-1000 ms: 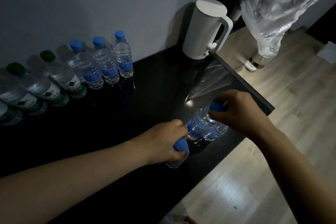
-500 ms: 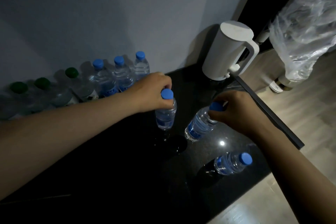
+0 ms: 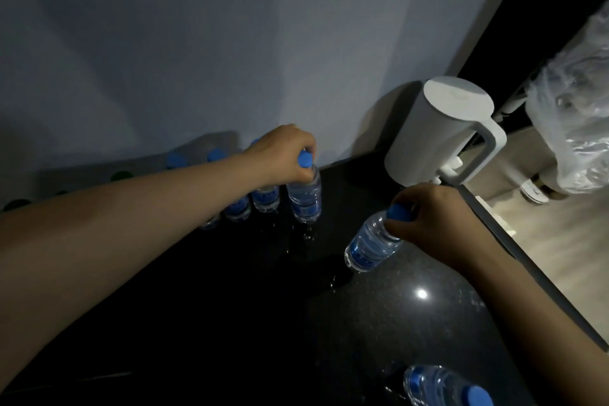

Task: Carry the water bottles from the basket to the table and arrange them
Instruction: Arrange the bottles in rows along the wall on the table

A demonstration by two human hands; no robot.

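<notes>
Now our left hand [image 3: 283, 152] curls its fingers round the blue cap and neck of a water bottle [image 3: 304, 199], which stands upright well to the left of the white jug [image 3: 438, 138], close by the wall [image 3: 230, 43]. Whether its base rests on the black table [image 3: 230, 306] or hangs just above it, we cannot tell. Further left of the jug, just beside this bottle, a row of blue-capped bottles [image 3: 266, 201] runs along the wall; our forearm [image 3: 164, 208] hides most of them. Beyond these, furthest from the jug, a few green caps [image 3: 122, 176] show dimly in the shadow.

Our right hand [image 3: 431, 211] is just in front of the jug, fingers and thumb closed round the cap of a second bottle [image 3: 372, 242]. This one is tilted: its cap end points toward the jug and its base away from it, toward the middle of the table. We cannot tell if the base touches the tabletop. A third bottle [image 3: 438, 384] lies well in front of the jug, at the bottom edge of the view, partly cut off and apart from both hands.

The jug itself stands at the table's far right corner, its handle turned toward our right hand. To the right of the jug, off the table, hangs a clear plastic bag [image 3: 573, 128] above a pale wooden floor [image 3: 560, 241].
</notes>
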